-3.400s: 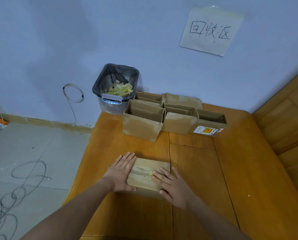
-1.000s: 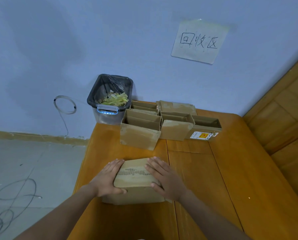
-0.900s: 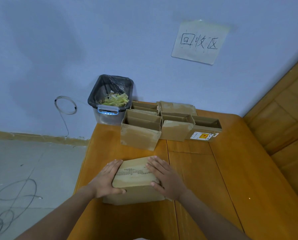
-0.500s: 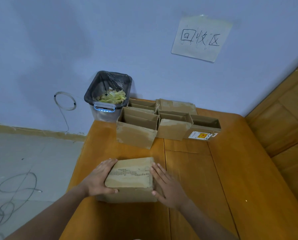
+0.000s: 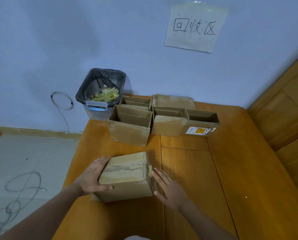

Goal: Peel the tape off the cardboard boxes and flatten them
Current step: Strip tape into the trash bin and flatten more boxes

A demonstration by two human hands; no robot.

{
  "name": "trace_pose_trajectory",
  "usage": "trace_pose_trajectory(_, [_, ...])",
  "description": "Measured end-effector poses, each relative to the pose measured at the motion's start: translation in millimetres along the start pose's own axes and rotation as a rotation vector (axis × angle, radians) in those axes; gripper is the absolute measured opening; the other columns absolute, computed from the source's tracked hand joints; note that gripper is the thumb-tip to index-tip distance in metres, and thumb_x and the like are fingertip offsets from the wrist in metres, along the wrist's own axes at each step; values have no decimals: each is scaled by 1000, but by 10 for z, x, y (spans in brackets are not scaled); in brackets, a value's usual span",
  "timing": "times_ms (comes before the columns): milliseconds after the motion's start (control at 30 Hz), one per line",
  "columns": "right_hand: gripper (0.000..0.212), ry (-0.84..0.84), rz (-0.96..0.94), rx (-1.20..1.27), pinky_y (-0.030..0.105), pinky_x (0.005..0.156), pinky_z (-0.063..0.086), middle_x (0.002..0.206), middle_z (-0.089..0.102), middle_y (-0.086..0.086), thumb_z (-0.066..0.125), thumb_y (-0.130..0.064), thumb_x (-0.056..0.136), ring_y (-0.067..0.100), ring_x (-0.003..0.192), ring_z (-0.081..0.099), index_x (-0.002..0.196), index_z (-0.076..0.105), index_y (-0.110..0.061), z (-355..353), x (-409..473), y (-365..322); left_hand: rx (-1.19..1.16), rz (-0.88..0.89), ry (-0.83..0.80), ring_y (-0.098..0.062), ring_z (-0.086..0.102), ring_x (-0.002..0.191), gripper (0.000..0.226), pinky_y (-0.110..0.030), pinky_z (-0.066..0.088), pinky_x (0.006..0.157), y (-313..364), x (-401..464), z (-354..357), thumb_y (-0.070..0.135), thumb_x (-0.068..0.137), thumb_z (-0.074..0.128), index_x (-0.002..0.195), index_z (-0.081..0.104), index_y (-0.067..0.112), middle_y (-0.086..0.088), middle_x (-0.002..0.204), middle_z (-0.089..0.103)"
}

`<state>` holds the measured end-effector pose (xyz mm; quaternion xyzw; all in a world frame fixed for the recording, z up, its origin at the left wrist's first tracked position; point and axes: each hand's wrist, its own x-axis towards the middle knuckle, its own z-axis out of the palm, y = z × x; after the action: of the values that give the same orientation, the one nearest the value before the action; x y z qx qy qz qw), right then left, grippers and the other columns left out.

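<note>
Wooden table [image 5: 231, 170] fills the view, and near its front edge sits a closed cardboard box [image 5: 125, 177], a torn strip running across its top and a small yellowish tab of tape [image 5: 150, 169] sticking out at the right end. The left hand [image 5: 92, 177] clasps the box's left side, fingers along that face and thumb hooked round onto the front, a real hold on the cardboard. The right hand [image 5: 167, 186] sits at the right side with fingers straight and spread, tips right by the tape tab, gripping nothing; whether they touch the box I can't tell. Further back on the table, a cluster of opened boxes [image 5: 130, 130] stands with tops gaping, one carrying a shipping label [image 5: 199, 131], and a flattened piece of cardboard [image 5: 176, 102] lies behind them by the wall. Just off the table's far left corner stands a bin [image 5: 101, 90] lined with a dark bag, yellowish scraps inside. Up on the blue wall, a handwritten paper sign [image 5: 195, 28]. Loose cables [image 5: 21, 186] curl on the grey floor at left.
</note>
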<state>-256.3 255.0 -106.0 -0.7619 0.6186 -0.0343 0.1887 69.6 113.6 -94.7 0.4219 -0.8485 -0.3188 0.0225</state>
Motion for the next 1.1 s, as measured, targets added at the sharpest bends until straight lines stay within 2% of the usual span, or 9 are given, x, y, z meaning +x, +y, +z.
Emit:
trace_pose_trajectory(200, [61,-7,-8,12,28,107,13,152,-17,-26,22,-59,97,-2,138,-14,141,-20,-52,-7,-89,58,52,18,2,-16,2,148,124,-29,-1,119,39,6,6,81,61,57,154,5,18,-1,160,13])
trace_pose_trajectory(400, [56,-15,-11,16,33,110,27,159,4,-14,18,-60,97,6,145,8,145,-7,-45,-33,-151,115,99,27,-4,-15,-2,149,125,-28,-7,119,68,15,33,84,62,55,153,1,19,0,161,10])
trace_pose_trajectory(500, [62,33,14,58,34,113,28,158,15,-11,16,-65,94,5,143,14,147,-2,-40,-79,-97,76,102,22,8,-13,-3,148,125,-26,-9,118,75,-11,40,85,61,54,153,0,18,0,161,9])
trace_pose_trajectory(567, [62,44,15,89,34,112,30,158,16,-11,19,-62,94,8,143,17,148,-4,-43,-108,-44,40,105,19,5,-13,-4,148,126,-25,-9,117,88,-24,45,86,61,53,153,-1,19,0,161,7])
trace_pose_trajectory(700, [66,44,-9,168,25,98,33,158,13,-11,28,-55,97,11,138,29,144,-18,-48,-90,56,-82,90,4,15,-13,-4,148,127,-25,-9,117,129,-39,47,86,60,51,153,0,17,-1,161,8])
trace_pose_trajectory(800, [69,42,14,210,30,100,38,157,-1,-19,29,-56,97,13,140,26,144,-21,-44,-30,56,-125,80,-10,18,-15,-3,148,128,-28,-7,118,133,-35,41,86,59,51,153,1,16,-2,161,9])
trace_pose_trajectory(867, [70,23,31,218,33,105,36,159,4,-14,29,-56,98,13,141,25,145,-20,-40,8,33,-119,80,-9,7,-15,-2,148,127,-29,-6,119,135,-25,33,85,59,52,153,1,17,-1,161,9])
trace_pose_trajectory(967, [65,22,32,200,34,109,35,159,17,-7,30,-52,99,12,142,25,147,-12,-36,25,-2,-83,89,4,6,-13,-3,148,127,-26,-8,117,129,-8,39,85,59,53,153,2,17,-1,161,9])
trace_pose_trajectory(1100, [59,45,13,115,31,113,27,157,25,-6,28,-49,100,12,143,22,153,11,-29,-15,-35,7,100,28,7,-7,-6,144,125,-24,-9,116,117,-6,51,84,61,55,153,2,19,1,161,9])
